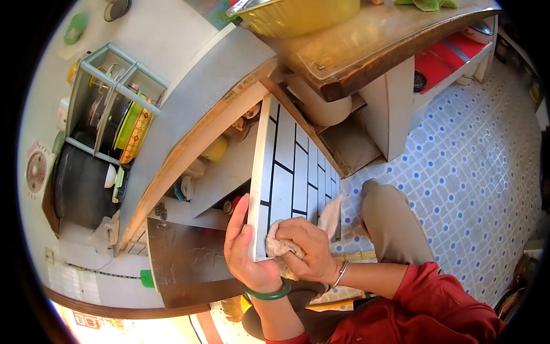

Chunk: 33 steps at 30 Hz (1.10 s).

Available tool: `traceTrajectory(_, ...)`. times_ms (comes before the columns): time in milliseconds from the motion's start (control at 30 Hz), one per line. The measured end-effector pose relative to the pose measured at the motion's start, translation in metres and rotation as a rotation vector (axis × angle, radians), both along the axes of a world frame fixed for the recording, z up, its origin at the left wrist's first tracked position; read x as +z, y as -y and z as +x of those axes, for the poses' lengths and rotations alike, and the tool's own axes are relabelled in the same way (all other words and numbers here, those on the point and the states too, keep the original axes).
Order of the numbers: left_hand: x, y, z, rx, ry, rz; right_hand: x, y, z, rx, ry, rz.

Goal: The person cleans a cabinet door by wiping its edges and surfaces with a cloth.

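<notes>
A white cabinet door [283, 172] with a black brick-line pattern stands swung out from the cabinet. My left hand [247, 255], with a green bangle at its wrist, holds the door's lower corner and pale edge, fingers along the inner side. My right hand [309, 246], wearing a silver bracelet, is closed around a crumpled beige cloth [283, 243] and presses it to the patterned face near that corner. A loose end of the cloth sticks out past the knuckles.
Beside the open cabinet hangs a dark brown door panel [192, 264]. A gold basin [298, 17] stands on the wooden tabletop [366, 51]. A dish rack [109, 109] with plates is on the grey counter [200, 80]. My knee [395, 223] is over the blue-dotted floor [458, 189].
</notes>
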<state>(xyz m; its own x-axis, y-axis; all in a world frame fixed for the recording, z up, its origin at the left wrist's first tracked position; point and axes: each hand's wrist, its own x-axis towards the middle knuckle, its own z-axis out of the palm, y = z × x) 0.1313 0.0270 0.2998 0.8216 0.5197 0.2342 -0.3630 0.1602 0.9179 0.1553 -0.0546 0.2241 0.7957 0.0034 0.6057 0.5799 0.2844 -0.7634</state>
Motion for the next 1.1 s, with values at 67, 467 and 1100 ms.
traceTrajectory(67, 0.000, -0.001, 0.001, -0.009, -0.003, 0.001, 0.001, 0.002, 0.006, 0.070, -0.062, 0.001)
traceTrajectory(467, -0.005, 0.014, -0.002, 0.010, 0.003, -0.007, -0.005, 0.003, 0.041, -0.007, -0.311, 0.009)
traceTrajectory(1100, -0.009, 0.013, -0.002, 0.028, -0.014, 0.054, -0.003, 0.015, 0.035, 0.044, -0.156, -0.018)
